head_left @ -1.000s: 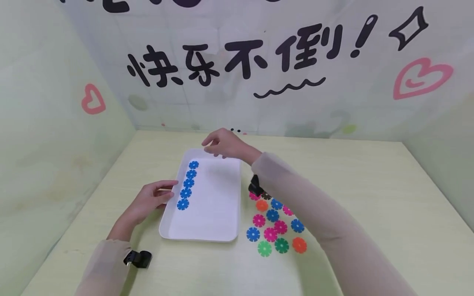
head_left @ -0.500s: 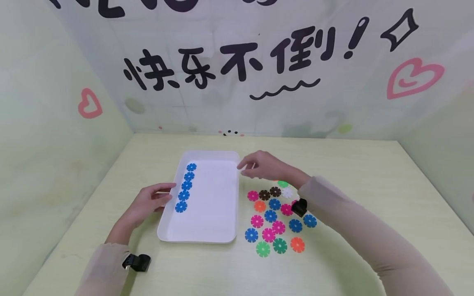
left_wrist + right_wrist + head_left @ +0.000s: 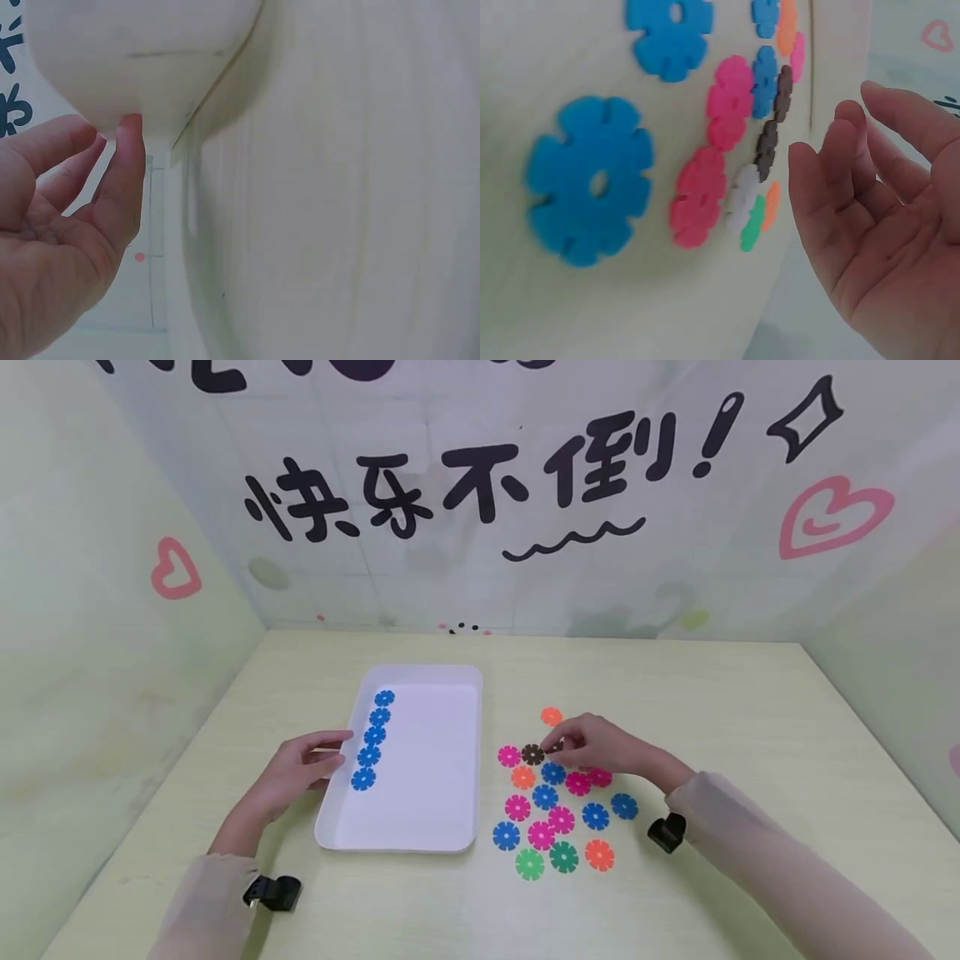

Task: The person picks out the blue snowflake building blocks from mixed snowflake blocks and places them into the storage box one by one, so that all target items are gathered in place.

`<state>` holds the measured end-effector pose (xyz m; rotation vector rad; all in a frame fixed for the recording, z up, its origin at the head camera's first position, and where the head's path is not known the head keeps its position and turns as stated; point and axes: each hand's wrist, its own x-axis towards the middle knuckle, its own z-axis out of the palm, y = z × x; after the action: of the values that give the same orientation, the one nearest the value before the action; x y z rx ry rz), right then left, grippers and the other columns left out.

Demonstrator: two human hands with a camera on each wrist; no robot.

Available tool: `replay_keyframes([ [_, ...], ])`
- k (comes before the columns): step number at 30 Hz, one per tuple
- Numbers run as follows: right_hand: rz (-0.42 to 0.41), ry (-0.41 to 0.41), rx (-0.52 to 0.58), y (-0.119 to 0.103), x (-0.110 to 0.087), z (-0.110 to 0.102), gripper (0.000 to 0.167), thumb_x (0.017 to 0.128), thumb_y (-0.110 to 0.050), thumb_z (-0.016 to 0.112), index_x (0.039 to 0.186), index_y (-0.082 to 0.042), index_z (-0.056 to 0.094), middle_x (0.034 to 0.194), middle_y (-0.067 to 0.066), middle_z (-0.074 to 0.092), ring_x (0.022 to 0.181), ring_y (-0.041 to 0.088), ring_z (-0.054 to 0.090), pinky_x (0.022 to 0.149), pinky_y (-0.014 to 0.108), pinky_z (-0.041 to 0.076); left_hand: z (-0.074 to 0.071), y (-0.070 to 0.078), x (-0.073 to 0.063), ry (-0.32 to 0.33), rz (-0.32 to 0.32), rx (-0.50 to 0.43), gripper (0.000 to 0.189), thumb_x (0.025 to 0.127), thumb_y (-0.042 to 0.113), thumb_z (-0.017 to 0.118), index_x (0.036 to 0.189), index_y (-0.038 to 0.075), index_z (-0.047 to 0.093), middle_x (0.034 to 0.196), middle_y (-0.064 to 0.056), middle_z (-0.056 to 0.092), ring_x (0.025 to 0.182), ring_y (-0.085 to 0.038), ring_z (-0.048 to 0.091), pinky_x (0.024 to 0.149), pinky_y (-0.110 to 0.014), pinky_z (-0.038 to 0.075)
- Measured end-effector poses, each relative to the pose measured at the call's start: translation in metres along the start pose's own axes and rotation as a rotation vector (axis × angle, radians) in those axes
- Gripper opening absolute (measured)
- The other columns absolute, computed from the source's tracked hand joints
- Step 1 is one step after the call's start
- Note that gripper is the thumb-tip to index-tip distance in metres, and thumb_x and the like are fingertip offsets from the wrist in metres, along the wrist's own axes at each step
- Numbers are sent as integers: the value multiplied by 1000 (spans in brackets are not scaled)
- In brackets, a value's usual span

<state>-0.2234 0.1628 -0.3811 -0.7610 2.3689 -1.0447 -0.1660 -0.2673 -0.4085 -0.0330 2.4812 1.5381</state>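
On a pale wooden table point(image 3: 750, 727), a person's two hands are at work with a shallow white tray point(image 3: 431, 760) and a scatter of flat, notched plastic discs. The tray lies left of centre, holding five blue discs point(image 3: 371, 732) in a straight column along its left side.

The left hand point(image 3: 298, 767) is at the tray's left edge, its fingers loosely extended and thumb apart, fingertips touching the rim and outer wall.

The right hand point(image 3: 600, 745) hovers over the far part of the scatter, to the right of the tray. Its fingers are half bent, with a gap between thumb and fingertips in the right wrist view — nothing shows in its hold. Seen from the head, the fingertips partly cover one brown disc point(image 3: 555, 747); a second brown disc point(image 3: 527, 750) lies just to the left.

Around these are loose pink, blue, orange and green discs, plus a white disc point(image 3: 742, 196) seen from the right wrist. Nearest the viewer are a light green disc point(image 3: 529, 855), a dark green disc point(image 3: 564, 848) and an orange disc point(image 3: 599, 847).

Behind — black Chinese lettering point(image 3: 487, 453) and a pink heart point(image 3: 787, 531) on a light backdrop.
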Motion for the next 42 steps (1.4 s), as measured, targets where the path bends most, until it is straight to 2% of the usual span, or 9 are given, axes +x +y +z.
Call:
replay_keyframes([
  [5,22,-4,-15,8,-6,5,24,85,-13,65,107,-4,66,63,2,52,49,12,40,47,22,37,-1,-1,-2,3,5,1,45,92,16,56,134,7,45,125,-21,48,101,-31,56,75,-32,53],
  [12,47,20,-45,18,-7,12,24,82,-12,69,105,-3,67,62,1,54,48,14,44,46,23,39,1,1,-1,2,3,6,45,92,16,56,134,7,45,125,-21,48,102,-31,56,77,-33,53],
  [21,92,44,-72,17,-5,19,27,78,-13,73,103,-5,66,60,1,53,49,15,47,47,23,41,1,1,1,4,-2,2,44,92,16,56,134,7,45,125,-20,48,102,-31,56,77,-32,53],
  [31,101,41,-106,15,-2,21,24,77,-12,74,99,-8,64,59,2,52,48,14,46,47,24,41,1,0,1,6,-4,-9,44,92,15,56,134,7,45,124,-20,48,103,-31,56,77,-32,53],
  [38,84,66,-120,13,-2,22,25,75,-9,75,95,-9,61,63,1,51,54,15,47,50,25,44,1,1,1,5,-2,-6,45,92,15,57,134,7,45,125,-20,48,103,-31,56,77,-32,52],
  [42,66,94,-171,11,-3,24,26,73,-9,77,93,-11,60,71,0,52,65,15,49,56,25,46,1,2,0,5,1,-4,44,92,14,56,134,6,45,124,-20,48,103,-31,56,77,-32,53],
])
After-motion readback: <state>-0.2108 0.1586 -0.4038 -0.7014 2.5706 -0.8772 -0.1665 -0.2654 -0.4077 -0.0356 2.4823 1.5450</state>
